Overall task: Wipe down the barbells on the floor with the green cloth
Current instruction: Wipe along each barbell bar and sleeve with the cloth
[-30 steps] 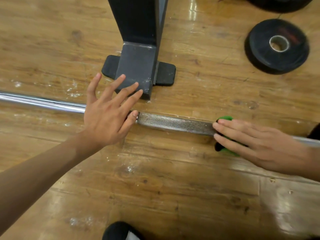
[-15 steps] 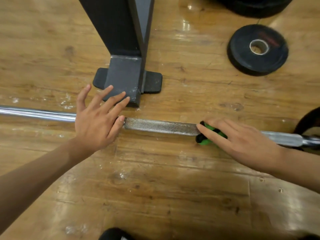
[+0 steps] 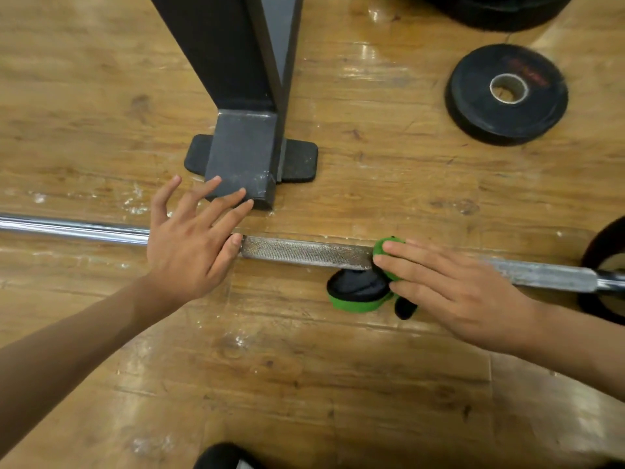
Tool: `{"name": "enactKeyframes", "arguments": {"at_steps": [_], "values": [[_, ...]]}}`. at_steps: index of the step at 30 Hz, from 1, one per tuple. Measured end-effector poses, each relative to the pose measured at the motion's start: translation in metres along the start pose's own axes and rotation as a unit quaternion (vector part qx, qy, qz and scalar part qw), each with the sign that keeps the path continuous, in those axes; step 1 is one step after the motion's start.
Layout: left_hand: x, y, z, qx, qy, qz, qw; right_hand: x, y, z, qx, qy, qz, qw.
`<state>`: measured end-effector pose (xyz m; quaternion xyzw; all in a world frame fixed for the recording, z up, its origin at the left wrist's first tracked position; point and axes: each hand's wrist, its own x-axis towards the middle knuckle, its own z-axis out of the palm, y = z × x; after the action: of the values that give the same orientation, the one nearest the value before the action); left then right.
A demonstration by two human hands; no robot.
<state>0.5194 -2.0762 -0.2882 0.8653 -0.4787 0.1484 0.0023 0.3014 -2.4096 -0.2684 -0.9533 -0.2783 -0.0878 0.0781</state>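
A steel barbell [image 3: 304, 252] lies across the wooden floor from left to right, with a knurled stretch in the middle. My left hand [image 3: 189, 238] lies flat over the bar, fingers spread and straight. My right hand [image 3: 449, 282] presses the green and black cloth [image 3: 358, 292] onto the bar with straight fingers. Part of the cloth bunches out on the floor just in front of the bar. The bar under both hands is hidden.
A black rack post [image 3: 250, 96] with a rubber foot stands just behind the bar. A small black weight plate [image 3: 507, 96] lies at the back right, a larger plate [image 3: 500, 11] beyond it. Another black plate [image 3: 605, 269] sits on the bar's right end. A dark shoe [image 3: 223, 456] shows at the bottom.
My right hand has slid the cloth along the bar toward the left over the second. More of the cloth now spills out in front of the bar. My left hand stays on the bar.
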Motion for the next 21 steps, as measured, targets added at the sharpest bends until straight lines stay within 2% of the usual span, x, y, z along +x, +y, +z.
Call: {"name": "enactKeyframes", "arguments": {"at_steps": [5, 10, 12, 14, 19, 21], "values": [[-0.001, 0.0, 0.0, -0.006, 0.001, -0.002, 1.0, 0.032, -0.021, 0.009, -0.058, -0.088, 0.072, 0.992], [0.001, -0.001, 0.002, 0.002, 0.007, -0.012, 1.0, 0.103, -0.041, 0.029, -0.053, -0.085, 0.164, 0.981], [0.001, -0.002, 0.003, 0.008, 0.009, -0.013, 1.0, 0.122, -0.049, 0.038, -0.063, -0.076, 0.157, 0.983], [0.002, -0.002, 0.005, 0.008, 0.009, -0.008, 1.0, 0.123, -0.047, 0.039, -0.081, -0.1, 0.163, 0.978], [0.003, -0.004, 0.008, 0.004, 0.017, -0.013, 1.0, 0.046, -0.019, 0.013, -0.098, -0.102, 0.067, 0.988], [0.002, -0.003, 0.009, 0.005, 0.016, -0.013, 1.0, 0.027, -0.014, 0.008, -0.102, -0.103, 0.063, 0.987]]}}
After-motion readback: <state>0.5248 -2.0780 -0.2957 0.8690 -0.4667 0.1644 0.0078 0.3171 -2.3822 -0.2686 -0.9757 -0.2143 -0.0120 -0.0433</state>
